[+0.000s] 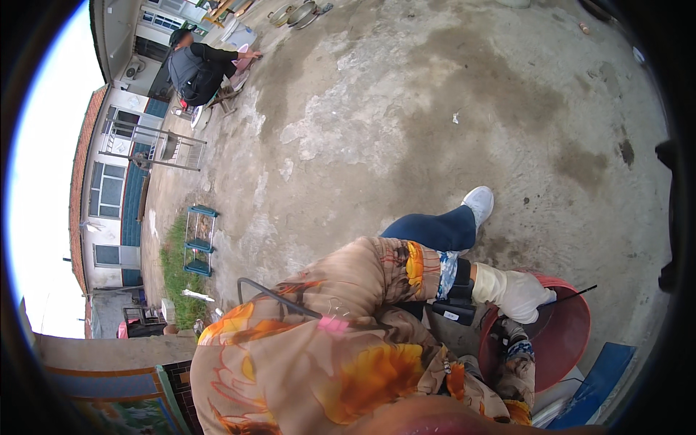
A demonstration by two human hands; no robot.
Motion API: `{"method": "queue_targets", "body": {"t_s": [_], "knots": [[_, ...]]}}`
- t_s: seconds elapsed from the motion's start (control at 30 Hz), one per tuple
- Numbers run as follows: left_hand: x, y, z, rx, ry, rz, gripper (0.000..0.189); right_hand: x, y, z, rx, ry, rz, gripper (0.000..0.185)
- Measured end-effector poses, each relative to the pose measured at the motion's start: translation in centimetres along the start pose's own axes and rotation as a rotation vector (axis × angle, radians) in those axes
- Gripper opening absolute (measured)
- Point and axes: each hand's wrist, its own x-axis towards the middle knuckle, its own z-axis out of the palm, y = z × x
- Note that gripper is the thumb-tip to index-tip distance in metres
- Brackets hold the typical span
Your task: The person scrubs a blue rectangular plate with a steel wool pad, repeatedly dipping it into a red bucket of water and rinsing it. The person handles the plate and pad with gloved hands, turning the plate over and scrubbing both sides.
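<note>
My left hand (523, 296), in a white glove with a long cuff, reaches over the mouth of a red plastic bucket (575, 331). From between its fingertips juts a thin black rod (577, 293), which slants out past the bucket's rim. My right hand (510, 330) is lower and inside the bucket, close to the left one. It looks greyish and is partly covered by the left glove, so its fingers and anything in them are hidden. A black device (459, 304) is strapped around my left wrist. The bucket leans towards me, and its bottom is mostly out of sight.
Beside the bucket lies a blue panel (595, 383). My white shoe (479, 206) rests on the concrete ground (348, 141). Farther off, a person (198, 68) sits by a pink basin (242, 58). A metal rack (155, 144) and a folding step ladder (199, 240) stand in the yard.
</note>
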Motion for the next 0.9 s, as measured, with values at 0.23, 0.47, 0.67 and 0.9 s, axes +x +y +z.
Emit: {"method": "queue_targets", "body": {"t_s": [0.23, 0.47, 0.67, 0.9], "knots": [[0.1, -0.2, 0.1, -0.006, 0.051, 0.052, 0.051, -3.2, -1.2, 1.2, -0.15, -0.411, 0.216, 0.025], [0.9, -0.9, 1.0, -0.01, 0.124, 0.024, 0.046, -13.2, -3.6, 6.7, 0.005, -0.154, -0.016, 0.028], [0.9, -0.9, 0.5, -0.052, 0.114, 0.01, 0.043, -17.1, -3.4, 11.1, 0.053, -0.042, -0.37, 0.027], [0.4, -0.5, -0.1, 0.025, 0.159, 0.109, 0.039, -14.9, -2.3, 8.7, -0.114, 0.038, -0.51, 0.025]]}}
